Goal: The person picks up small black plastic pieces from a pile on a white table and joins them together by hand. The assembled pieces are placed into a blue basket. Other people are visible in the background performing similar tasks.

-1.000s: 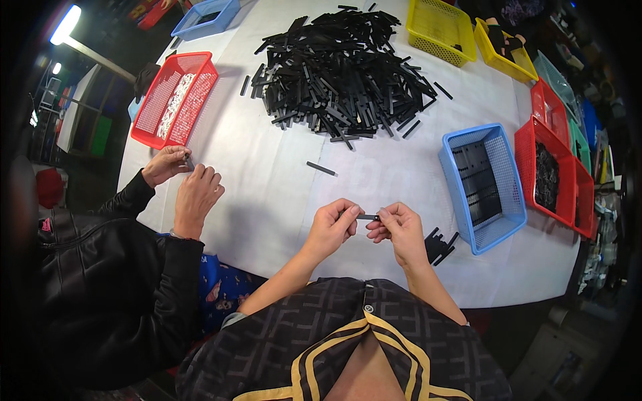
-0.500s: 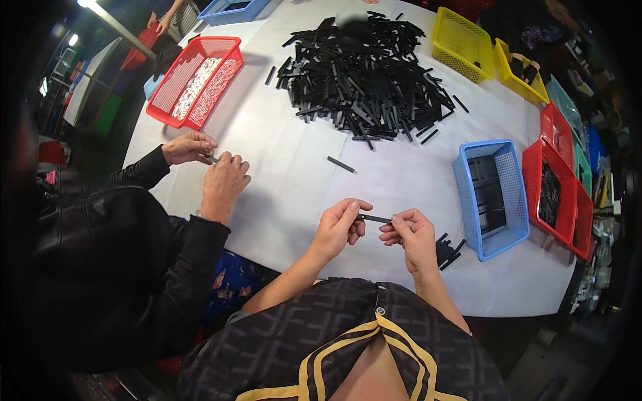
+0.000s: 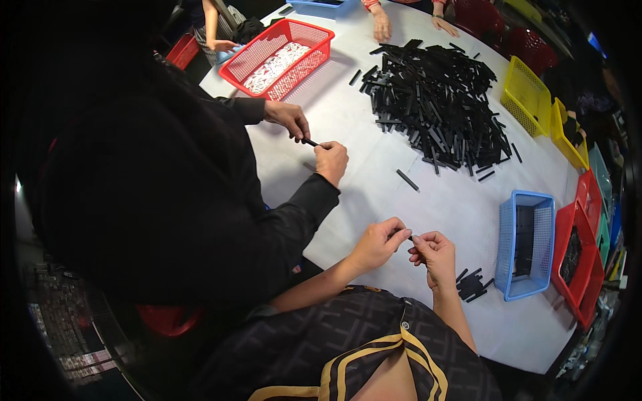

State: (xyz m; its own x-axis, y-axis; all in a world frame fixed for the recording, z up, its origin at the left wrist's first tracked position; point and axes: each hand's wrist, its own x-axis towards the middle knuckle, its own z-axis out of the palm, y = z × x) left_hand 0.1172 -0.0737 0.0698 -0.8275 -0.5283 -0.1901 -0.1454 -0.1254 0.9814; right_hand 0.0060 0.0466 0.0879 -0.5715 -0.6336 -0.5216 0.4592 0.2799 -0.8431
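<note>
Between my two hands is a short, flat black strip, mostly covered by my fingers. My left hand [image 3: 378, 246] is closed, pinching one end with thumb and fingers. My right hand [image 3: 436, 259] pinches the other end, fingertips close to the left ones. Beside my right wrist lies a small heap of black strips [image 3: 473, 286] on the white table [image 3: 364, 200]. A single black strip [image 3: 407, 180] lies beyond my hands. Farther off is a large pile of similar black strips [image 3: 435, 110].
On my left, a co-worker's hands [image 3: 330, 162] hold another black strip. A red basket [image 3: 321, 52] contains white pieces. To my right stand a blue basket [image 3: 507, 250] with black pieces, red bins [image 3: 560, 257] and yellow baskets [image 3: 521, 97]. Another person's hands [image 3: 381, 25] rest at the far edge.
The view has turned left, so the table's things sit farther right and the co-worker fills more of the picture. My hands are closer together, covering more of the strip.
</note>
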